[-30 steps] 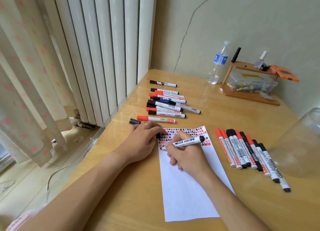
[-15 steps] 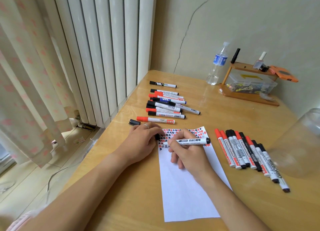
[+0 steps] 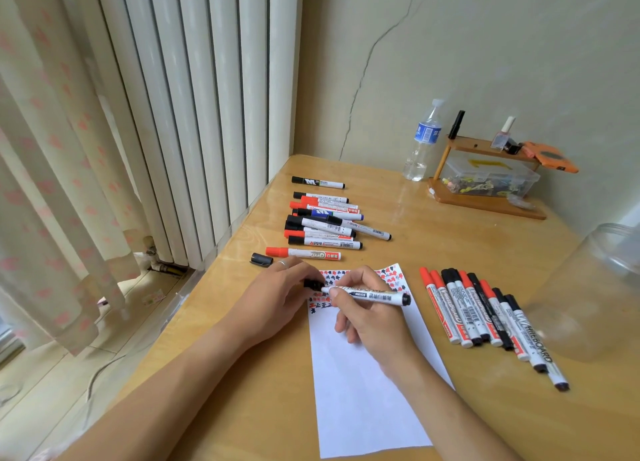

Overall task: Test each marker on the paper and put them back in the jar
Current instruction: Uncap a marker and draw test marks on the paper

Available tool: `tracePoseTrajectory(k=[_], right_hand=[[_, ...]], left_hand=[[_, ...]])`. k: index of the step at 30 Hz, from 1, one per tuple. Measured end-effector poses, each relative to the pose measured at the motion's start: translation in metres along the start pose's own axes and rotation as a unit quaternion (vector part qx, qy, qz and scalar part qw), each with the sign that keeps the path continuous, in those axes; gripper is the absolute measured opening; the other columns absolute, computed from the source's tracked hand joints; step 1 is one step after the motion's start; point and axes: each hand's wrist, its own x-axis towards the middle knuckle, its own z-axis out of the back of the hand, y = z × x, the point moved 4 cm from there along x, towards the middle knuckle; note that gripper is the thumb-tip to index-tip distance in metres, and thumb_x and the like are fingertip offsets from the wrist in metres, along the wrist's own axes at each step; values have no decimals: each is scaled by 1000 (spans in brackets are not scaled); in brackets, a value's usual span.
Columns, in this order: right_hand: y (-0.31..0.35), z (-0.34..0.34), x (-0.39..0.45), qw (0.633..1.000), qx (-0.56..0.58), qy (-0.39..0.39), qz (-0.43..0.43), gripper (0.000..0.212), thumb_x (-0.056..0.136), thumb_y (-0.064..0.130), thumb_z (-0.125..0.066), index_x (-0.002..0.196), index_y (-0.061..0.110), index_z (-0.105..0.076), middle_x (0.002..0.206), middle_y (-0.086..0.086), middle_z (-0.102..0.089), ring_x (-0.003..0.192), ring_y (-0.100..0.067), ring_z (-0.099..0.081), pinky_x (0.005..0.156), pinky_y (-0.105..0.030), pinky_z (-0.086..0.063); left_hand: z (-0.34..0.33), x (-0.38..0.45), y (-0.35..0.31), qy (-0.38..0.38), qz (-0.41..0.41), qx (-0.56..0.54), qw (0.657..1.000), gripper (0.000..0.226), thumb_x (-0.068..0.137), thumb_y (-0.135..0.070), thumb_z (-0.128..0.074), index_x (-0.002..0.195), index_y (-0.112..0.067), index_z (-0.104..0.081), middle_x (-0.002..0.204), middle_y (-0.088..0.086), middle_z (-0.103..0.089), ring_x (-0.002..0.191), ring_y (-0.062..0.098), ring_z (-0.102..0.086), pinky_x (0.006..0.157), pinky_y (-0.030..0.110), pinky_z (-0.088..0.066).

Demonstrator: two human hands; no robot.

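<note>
A white sheet of paper (image 3: 363, 401) lies on the wooden table, its top covered with red and black test marks. My right hand (image 3: 370, 318) grips a black whiteboard marker (image 3: 377, 296) lying almost flat above the paper, its tip pointing left. My left hand (image 3: 277, 298) pinches the marker's black cap (image 3: 313, 284) right at that tip. A clear plastic jar (image 3: 588, 298) lies at the right edge. A row of several red and black markers (image 3: 485, 318) lies between paper and jar.
A second pile of several markers (image 3: 322, 221) lies behind the paper near the radiator, with a red marker (image 3: 303, 253) and a loose black cap (image 3: 261, 259) in front of it. A water bottle (image 3: 422, 142) and a wooden rack (image 3: 485, 180) stand at the back.
My right hand lifted the marker's tip off the paper and levelled it. The tip has come to the cap held in my left hand.
</note>
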Motion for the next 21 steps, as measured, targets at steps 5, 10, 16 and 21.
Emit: tracePoseTrajectory(k=[5,10,16,21], right_hand=[[2,-1,0,1000,-6,14,0,9,98,19,-71,95,21,-62,64,-15,-64,52,-24,-53,48,-30,-38],[14,-5,-6,999,23,46,0,11,96,29,-73,101,20,-68,74,-13,-72,56,-24,-62,49,-29,-44],[14,5,-3,998,63,9,-18,28,91,44,-67,105,21,-75,68,-10,-68,65,-24,-62,55,-29,-49],[22,23,2,999,21,-13,43,13,88,12,-81,89,5,-70,67,-11,-66,60,-21,-63,58,-29,-50]], left_hand=[[1,-1,-8,7,-22,-11,1000,18,97,-18,-68,113,-25,-68,106,-15,-64,99,-2,-54,80,7,-38],[0,-3,-6,6,-18,-33,999,21,96,-14,-65,112,-27,-65,106,-17,-60,102,4,-55,81,11,-40],[1,-3,-2,-14,-8,-34,999,13,100,-25,-63,112,-27,-64,107,-14,-57,100,6,-55,81,18,-44],[2,-2,-2,-17,-2,-27,999,12,102,-26,-60,114,-26,-63,107,-16,-60,95,4,-56,75,18,-46]])
